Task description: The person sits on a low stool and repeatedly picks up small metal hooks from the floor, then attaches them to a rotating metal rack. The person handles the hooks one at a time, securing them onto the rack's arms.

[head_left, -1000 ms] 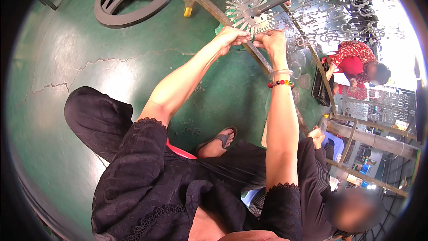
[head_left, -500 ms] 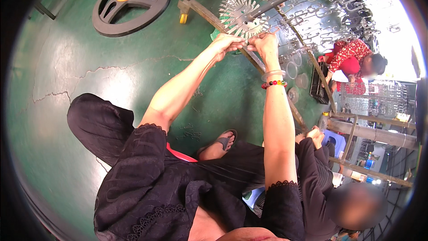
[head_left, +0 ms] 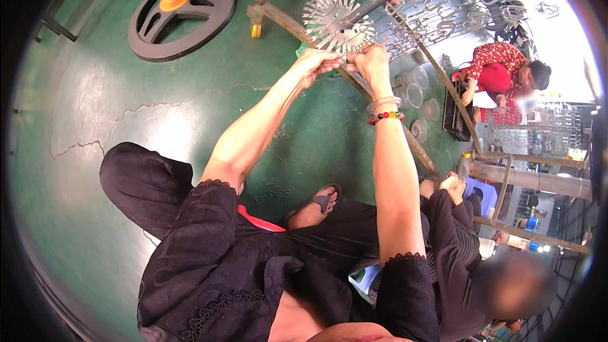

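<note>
Both arms reach forward to a round cluster of flat silver metal strips (head_left: 334,18) that fans out like spokes at the end of a grey pipe. My left hand (head_left: 315,64) is pinched closed just below the cluster. Close beside it, fingertips nearly meeting, my right hand (head_left: 371,64) is closed in a pinch too. A bead bracelet (head_left: 386,118) and a pale bangle circle the right wrist. Whatever lies between the fingertips is too small to make out.
Rows of silver metal hooks (head_left: 478,16) hang at the upper right. A wooden frame bar (head_left: 297,28) runs diagonally below the hands. Clear plastic tubs (head_left: 413,95) and a black crate (head_left: 455,114) stand beyond it. A heavy wheel-shaped base (head_left: 215,31) stands left; co-workers sit at right.
The whole view has shifted slightly. Both hands stay pinched together below the metal strips, with little visible movement. The co-worker in the patterned red top has moved a little.
</note>
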`<state>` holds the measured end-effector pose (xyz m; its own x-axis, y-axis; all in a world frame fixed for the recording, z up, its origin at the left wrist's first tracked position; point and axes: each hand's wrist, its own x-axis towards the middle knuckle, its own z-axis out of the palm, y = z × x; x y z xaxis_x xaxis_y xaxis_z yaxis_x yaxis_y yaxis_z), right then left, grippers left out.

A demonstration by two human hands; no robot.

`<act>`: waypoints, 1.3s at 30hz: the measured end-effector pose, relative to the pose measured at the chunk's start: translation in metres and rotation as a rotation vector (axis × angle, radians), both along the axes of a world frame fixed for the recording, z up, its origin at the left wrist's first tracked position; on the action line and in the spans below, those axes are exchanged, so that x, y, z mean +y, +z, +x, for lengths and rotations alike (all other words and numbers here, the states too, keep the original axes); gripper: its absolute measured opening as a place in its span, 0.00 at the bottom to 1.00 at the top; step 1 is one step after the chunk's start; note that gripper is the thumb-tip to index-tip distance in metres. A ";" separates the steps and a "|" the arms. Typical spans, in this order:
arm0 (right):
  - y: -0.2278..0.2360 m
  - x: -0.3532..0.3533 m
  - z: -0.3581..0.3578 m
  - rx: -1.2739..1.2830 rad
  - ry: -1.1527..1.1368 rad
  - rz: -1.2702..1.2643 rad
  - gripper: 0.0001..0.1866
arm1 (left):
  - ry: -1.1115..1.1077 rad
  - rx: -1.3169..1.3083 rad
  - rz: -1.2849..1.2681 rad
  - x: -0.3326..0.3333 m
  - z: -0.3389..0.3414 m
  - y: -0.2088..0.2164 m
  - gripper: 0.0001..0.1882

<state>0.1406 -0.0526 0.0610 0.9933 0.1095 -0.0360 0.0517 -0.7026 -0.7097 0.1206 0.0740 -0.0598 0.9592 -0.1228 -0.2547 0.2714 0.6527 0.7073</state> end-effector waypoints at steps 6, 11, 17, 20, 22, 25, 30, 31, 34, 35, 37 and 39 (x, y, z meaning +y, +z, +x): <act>0.003 0.003 -0.002 0.067 -0.014 -0.015 0.05 | -0.007 0.012 0.020 0.002 -0.004 0.007 0.11; 0.010 0.007 -0.008 0.027 -0.020 -0.074 0.06 | -0.006 -0.004 0.007 0.002 -0.006 0.007 0.11; -0.002 0.000 -0.001 0.051 -0.046 -0.035 0.07 | 0.000 -0.005 0.011 0.001 -0.005 0.004 0.12; -0.007 -0.002 -0.005 -0.044 -0.024 0.051 0.08 | 0.009 -0.007 0.008 0.001 -0.006 0.004 0.12; -0.011 -0.005 -0.004 -0.035 -0.044 0.082 0.09 | 0.010 -0.004 0.008 0.001 -0.008 0.007 0.12; -0.011 -0.007 -0.010 -0.066 -0.055 0.098 0.09 | -0.004 -0.004 0.020 0.000 -0.007 0.008 0.11; -0.012 -0.001 -0.024 -0.132 -0.070 0.106 0.08 | -0.013 -0.020 0.008 0.005 -0.009 0.003 0.12; -0.014 -0.001 -0.026 -0.164 -0.072 0.100 0.08 | -0.013 -0.016 0.003 0.005 -0.009 0.005 0.11; -0.031 -0.002 -0.027 -0.215 -0.099 0.140 0.11 | -0.043 -0.026 0.018 0.009 -0.010 0.010 0.11; -0.040 -0.002 -0.030 -0.263 -0.112 0.152 0.13 | -0.064 -0.032 0.025 0.009 -0.010 0.011 0.12; -0.036 0.005 -0.049 -0.169 -0.084 0.218 0.21 | -0.058 -0.006 0.013 0.018 -0.009 0.007 0.11; -0.037 -0.001 -0.077 -0.038 -0.033 0.334 0.23 | -0.095 0.021 -0.004 0.018 -0.010 0.006 0.11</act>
<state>0.0639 -0.0539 0.0242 0.9965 0.0765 0.0339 0.0639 -0.4334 -0.8989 0.1105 0.0920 -0.0538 0.9377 -0.2138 -0.2738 0.3466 0.6264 0.6982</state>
